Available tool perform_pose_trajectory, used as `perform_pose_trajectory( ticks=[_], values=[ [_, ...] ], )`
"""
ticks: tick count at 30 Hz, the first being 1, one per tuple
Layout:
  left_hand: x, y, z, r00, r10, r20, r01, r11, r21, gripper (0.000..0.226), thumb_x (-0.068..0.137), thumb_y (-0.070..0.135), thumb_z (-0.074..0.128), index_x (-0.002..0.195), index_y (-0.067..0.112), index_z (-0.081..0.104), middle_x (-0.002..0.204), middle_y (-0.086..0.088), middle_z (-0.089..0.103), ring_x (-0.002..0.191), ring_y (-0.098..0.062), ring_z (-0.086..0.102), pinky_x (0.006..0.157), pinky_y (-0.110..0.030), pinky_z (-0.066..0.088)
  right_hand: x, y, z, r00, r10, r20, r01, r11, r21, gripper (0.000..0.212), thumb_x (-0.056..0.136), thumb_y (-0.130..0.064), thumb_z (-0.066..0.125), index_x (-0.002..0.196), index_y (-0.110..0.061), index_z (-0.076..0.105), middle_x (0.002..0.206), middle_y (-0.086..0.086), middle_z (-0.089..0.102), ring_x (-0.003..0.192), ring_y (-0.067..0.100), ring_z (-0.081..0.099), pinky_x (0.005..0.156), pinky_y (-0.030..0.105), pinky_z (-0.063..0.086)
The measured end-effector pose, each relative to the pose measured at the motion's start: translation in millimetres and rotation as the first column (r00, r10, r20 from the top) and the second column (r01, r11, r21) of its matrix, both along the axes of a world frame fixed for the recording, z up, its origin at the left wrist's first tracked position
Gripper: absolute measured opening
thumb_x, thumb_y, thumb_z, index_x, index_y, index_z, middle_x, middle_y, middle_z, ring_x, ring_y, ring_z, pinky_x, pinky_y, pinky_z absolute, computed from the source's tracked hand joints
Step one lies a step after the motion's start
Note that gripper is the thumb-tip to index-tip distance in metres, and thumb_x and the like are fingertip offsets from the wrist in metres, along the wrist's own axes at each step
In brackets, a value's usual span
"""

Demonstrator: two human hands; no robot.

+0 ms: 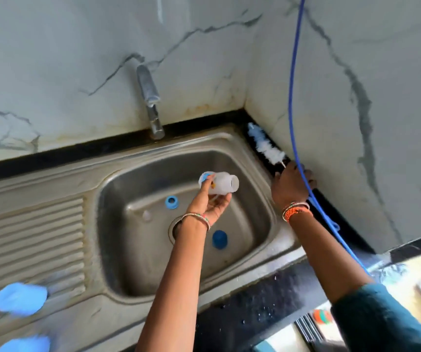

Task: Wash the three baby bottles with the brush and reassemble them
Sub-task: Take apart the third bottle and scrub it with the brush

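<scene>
We are holding the light, slippery bottle (220, 183) in our left hand (210, 203) over the sink (133, 153); our right hand (292, 185) is closing on the brush (266, 148) handle, its bristles soft.

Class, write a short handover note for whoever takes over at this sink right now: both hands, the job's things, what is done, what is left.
Left hand grips an open bottle on its side over the sink.
Right hand is at the brush handle on the ledge by the wall; its grip is hidden.
Blue ring and blue cap lie in the basin.
Done: this bottle is apart.
Left: brushing, reassembly.
</scene>
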State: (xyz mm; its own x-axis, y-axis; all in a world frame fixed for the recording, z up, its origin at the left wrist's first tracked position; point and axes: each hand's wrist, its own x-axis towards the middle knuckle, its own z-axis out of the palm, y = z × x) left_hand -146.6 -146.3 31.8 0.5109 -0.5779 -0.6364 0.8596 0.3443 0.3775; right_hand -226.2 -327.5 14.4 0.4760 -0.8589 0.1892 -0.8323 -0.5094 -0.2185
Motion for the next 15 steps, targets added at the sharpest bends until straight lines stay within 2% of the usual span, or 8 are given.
perform_pose_trajectory(
  ticks=[3, 7, 9, 12, 15],
  values=[
    [-5, -1, 0, 1.000, -0.027, -0.005, 0.027, 0.999, -0.020, 0.044, 0.081, 0.028, 0.072, 0.112, 0.002, 0.054, 0.104, -0.017, 0.060, 0.087, -0.024, 0.062, 0.071, -0.035, 0.057, -10, -17, -8, 0.999, -0.012, -0.034, 0.014, 0.999, 0.047, 0.033, 0.095, -0.018, 0.046, 0.120, 0.003, 0.052, 0.126, 0.030, 0.048, 0.114, 0.045, 0.047, 0.093, 0.049, 0.037],
    [1, 19, -1, 0.999, 0.034, 0.016, -0.034, 0.999, 0.027, 0.048, 0.081, 0.032, 0.072, 0.113, 0.003, 0.053, 0.102, -0.016, 0.060, 0.093, -0.024, 0.060, 0.075, -0.035, 0.058, -12, -13, 7, 0.986, -0.043, 0.161, 0.023, 0.992, 0.121, 0.021, 0.092, -0.013, 0.049, 0.106, -0.005, 0.062, 0.107, 0.022, 0.061, 0.099, 0.041, 0.058, 0.079, 0.040, 0.044],
    [5, 30, 0, 0.993, 0.120, 0.013, -0.120, 0.993, 0.011, 0.043, 0.083, 0.031, 0.070, 0.109, 0.002, 0.053, 0.099, -0.017, 0.060, 0.090, -0.025, 0.062, 0.077, -0.036, 0.056, -7, 2, 18, 0.966, 0.050, 0.253, -0.080, 0.991, 0.110, 0.019, 0.092, -0.012, 0.051, 0.101, -0.007, 0.066, 0.103, 0.021, 0.063, 0.097, 0.041, 0.059, 0.077, 0.039, 0.044],
    [7, 39, 1, 0.974, 0.226, 0.014, -0.226, 0.974, 0.012, 0.037, 0.086, 0.033, 0.066, 0.101, 0.003, 0.051, 0.098, -0.018, 0.060, 0.089, -0.028, 0.061, 0.081, -0.039, 0.053, 10, 39, 28, 0.918, 0.276, 0.286, -0.304, 0.951, 0.057, 0.022, 0.091, -0.011, 0.051, 0.104, -0.004, 0.067, 0.102, 0.024, 0.060, 0.094, 0.042, 0.057, 0.076, 0.040, 0.046],
    [5, 46, 1, 0.944, 0.321, 0.078, -0.326, 0.943, 0.069, 0.041, 0.085, 0.034, 0.066, 0.109, 0.005, 0.050, 0.095, -0.014, 0.061, 0.084, -0.024, 0.062, 0.066, -0.035, 0.058, 30, 70, 37, 0.813, 0.431, 0.392, -0.499, 0.862, 0.089, 0.023, 0.084, 0.001, 0.049, 0.095, 0.000, 0.070, 0.090, 0.024, 0.063, 0.087, 0.041, 0.059, 0.075, 0.039, 0.046]
  ],
)
